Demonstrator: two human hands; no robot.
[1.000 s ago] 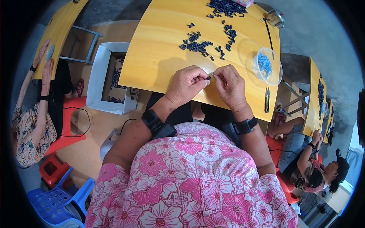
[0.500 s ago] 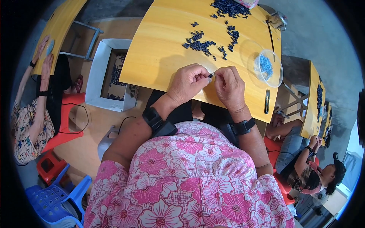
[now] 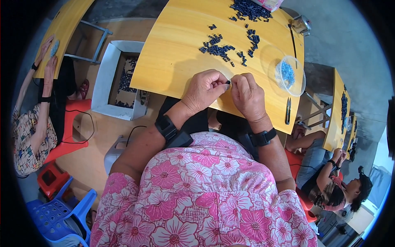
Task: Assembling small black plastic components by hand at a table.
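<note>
Two bare hands come close together over the near edge of a yellow table [image 3: 164,61]. The left hand [image 3: 204,88] pinches a small dark piece [image 3: 228,82] between thumb and forefinger, its end showing at the tips. The right hand [image 3: 248,96] has thumb and fingertips pressed together just beside that piece; whether they grip anything is too small to tell. Beyond the grip lie loose dark pieces [image 3: 217,50], with a denser heap [image 3: 249,11] farther off. To its right are a clear tub [image 3: 303,82] of light-blue bits [image 3: 287,74] and, nearer, black snips [image 3: 288,113].
</note>
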